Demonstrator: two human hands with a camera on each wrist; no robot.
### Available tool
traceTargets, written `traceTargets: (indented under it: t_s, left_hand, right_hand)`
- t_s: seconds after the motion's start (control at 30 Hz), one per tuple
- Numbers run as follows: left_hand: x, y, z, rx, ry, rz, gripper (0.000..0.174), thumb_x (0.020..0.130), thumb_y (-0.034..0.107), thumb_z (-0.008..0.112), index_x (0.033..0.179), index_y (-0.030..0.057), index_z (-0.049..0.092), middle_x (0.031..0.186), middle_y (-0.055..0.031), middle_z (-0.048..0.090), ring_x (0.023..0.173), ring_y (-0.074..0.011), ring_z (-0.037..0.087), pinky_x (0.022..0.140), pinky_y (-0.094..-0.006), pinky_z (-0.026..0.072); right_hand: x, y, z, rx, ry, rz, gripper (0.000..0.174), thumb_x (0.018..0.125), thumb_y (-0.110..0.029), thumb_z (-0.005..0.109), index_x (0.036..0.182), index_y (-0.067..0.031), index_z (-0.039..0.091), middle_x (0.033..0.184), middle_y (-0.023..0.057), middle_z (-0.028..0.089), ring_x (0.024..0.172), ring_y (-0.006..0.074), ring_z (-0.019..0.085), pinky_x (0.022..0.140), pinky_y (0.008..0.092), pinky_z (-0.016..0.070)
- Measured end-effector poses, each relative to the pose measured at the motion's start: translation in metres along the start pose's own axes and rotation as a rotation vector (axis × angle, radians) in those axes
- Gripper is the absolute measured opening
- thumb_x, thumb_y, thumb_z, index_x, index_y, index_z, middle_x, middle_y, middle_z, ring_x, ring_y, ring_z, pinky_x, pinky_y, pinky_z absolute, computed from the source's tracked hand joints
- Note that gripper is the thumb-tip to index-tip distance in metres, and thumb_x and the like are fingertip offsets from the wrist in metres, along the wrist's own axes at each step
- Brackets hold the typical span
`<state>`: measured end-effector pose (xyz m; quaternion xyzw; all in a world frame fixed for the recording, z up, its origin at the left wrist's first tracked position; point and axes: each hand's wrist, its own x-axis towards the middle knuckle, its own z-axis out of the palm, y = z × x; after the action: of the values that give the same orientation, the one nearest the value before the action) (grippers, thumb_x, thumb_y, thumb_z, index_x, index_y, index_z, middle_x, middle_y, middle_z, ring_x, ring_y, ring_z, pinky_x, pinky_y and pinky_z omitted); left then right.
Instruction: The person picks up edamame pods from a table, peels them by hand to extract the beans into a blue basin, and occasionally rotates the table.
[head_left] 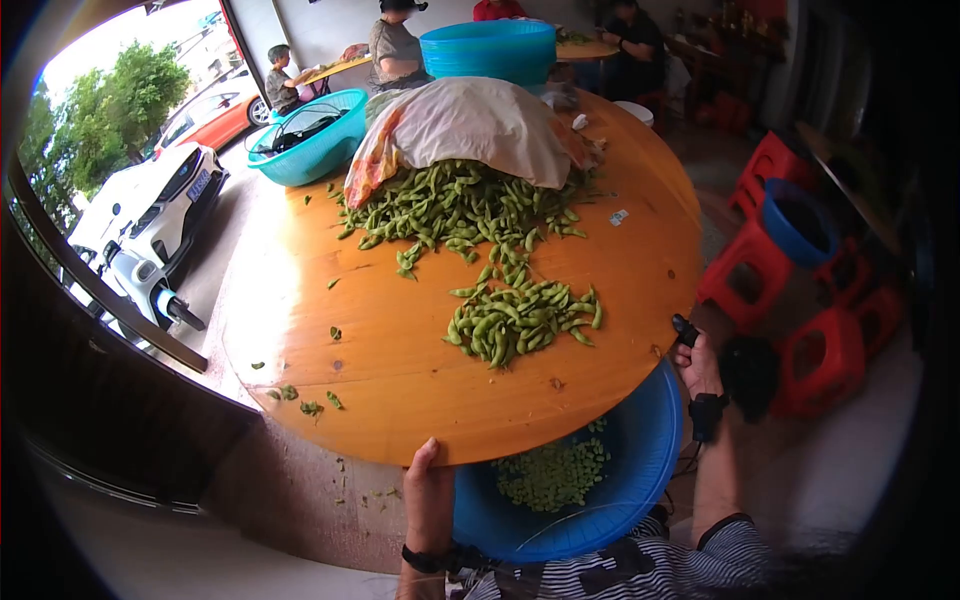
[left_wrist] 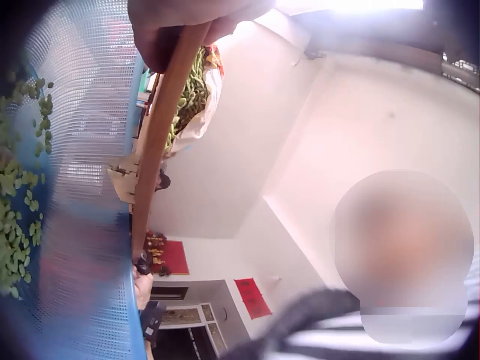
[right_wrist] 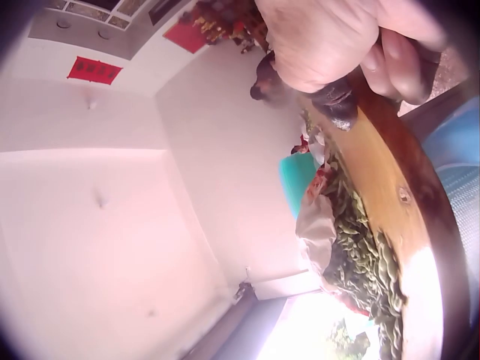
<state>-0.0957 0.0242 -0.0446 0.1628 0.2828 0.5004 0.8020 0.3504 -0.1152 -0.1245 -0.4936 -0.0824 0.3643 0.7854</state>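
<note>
The left hand (head_left: 428,505) grips the near edge of the round wooden table (head_left: 400,400), its thumb on top; in the left wrist view the hand (left_wrist: 199,26) is wrapped over that edge. At the right rim is the right hand (head_left: 700,368), with something black (head_left: 685,330) at its thumb. In the right wrist view this hand (right_wrist: 352,49) has fingers curled below the edge and the black piece (right_wrist: 337,105) on top. A small pile of green pods (head_left: 520,320) lies between the hands, in front of a larger heap (head_left: 450,205) partly under a pale cloth (head_left: 475,120).
Under the near edge stands a blue basket (head_left: 655,430) holding shelled beans (head_left: 555,475). Farther back are a turquoise basket (head_left: 345,150) and stacked blue basins (head_left: 490,50). Red stools (head_left: 825,365) stand at the right. Several people sit at the back; vehicles are outside, left.
</note>
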Motion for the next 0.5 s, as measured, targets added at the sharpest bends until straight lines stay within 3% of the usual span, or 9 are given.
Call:
traceTargets:
  t_s: [0.07,0.13,0.27,0.33,0.5]
  left_hand:
    - [-0.001,0.001,0.004,0.016,0.04,0.002,0.041,0.09,0.005,0.06,0.129,-0.0006,0.049,0.126,-0.0116,0.057,0.118,-0.022,0.055,0.102,-0.0378,0.0447]
    - [-0.002,0.002,0.003,0.046,0.098,-0.003,0.044,0.089,0.005,0.06,0.131,0.0,0.048,0.126,-0.0108,0.057,0.12,-0.0216,0.053,0.103,-0.0361,0.0436]
    - [0.001,-0.001,-0.004,0.041,0.197,-0.016,0.045,0.089,0.005,0.062,0.131,0.0011,0.048,0.125,-0.0092,0.058,0.118,-0.0212,0.055,0.102,-0.0352,0.0442]
    - [-0.001,0.003,0.005,-0.006,0.186,-0.087,0.045,0.088,0.004,0.062,0.131,0.0025,0.048,0.124,-0.0079,0.058,0.115,-0.0202,0.057,0.1,-0.0354,0.0455]
    - [0.011,-0.003,-0.014,0.008,0.105,-0.003,0.038,0.089,0.004,0.061,0.125,0.001,0.053,0.121,-0.008,0.06,0.114,-0.0187,0.057,0.101,-0.0351,0.0449]
  right_hand:
    - [-0.017,-0.002,0.018,0.044,0.21,-0.02,0.019,0.094,-0.023,0.056,0.11,-0.0137,0.051,0.082,-0.0021,0.048,0.056,0.0051,0.042,0.042,0.0174,0.0302]
    - [-0.013,0.009,-0.003,0.082,0.284,-0.044,0.026,0.094,-0.027,0.056,0.117,-0.016,0.05,0.085,-0.002,0.05,0.057,0.0062,0.043,0.042,0.0192,0.0321]
    - [-0.012,0.008,-0.018,0.035,0.287,0.0,0.031,0.092,-0.03,0.06,0.119,-0.0194,0.051,0.087,-0.0019,0.052,0.058,0.0067,0.044,0.044,0.02,0.0325]
    - [-0.011,0.004,-0.008,-0.009,0.271,0.02,0.029,0.091,-0.028,0.062,0.117,-0.0185,0.053,0.085,-0.0021,0.052,0.058,0.0062,0.045,0.044,0.0201,0.0324]
    - [-0.004,-0.004,0.007,-0.001,0.206,-0.031,0.021,0.091,-0.025,0.062,0.107,-0.0131,0.057,0.078,-0.0039,0.05,0.054,0.0043,0.042,0.042,0.0189,0.0309]
